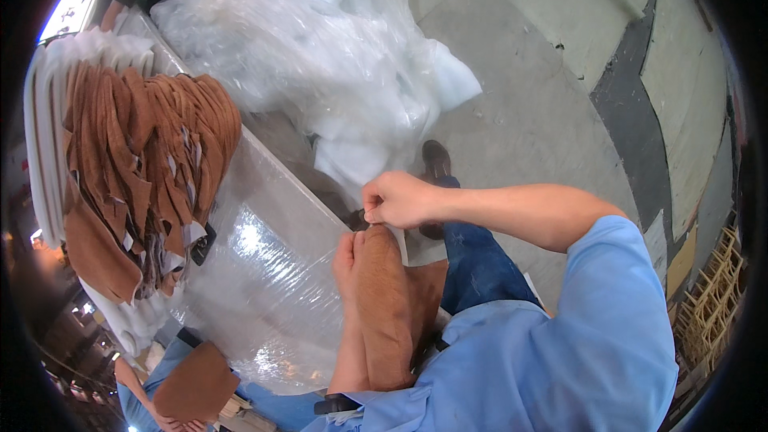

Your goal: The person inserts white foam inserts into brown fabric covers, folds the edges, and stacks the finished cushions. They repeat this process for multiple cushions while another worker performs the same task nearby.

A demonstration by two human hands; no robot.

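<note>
Brown suede-like piece (384, 304) lies over left hand (346, 260), at desk (276, 216) edge under clear film. Right hand (398, 200) pinches its top edge. Step judged: separating or aligning layer. Next move calls for firm pinch, steady support underneath.

Open wrapped tabletop (280, 264) left of hands, brown cut-piece stack (144, 168) blocking far left, plastic bags (320, 56) crowding ahead
</note>
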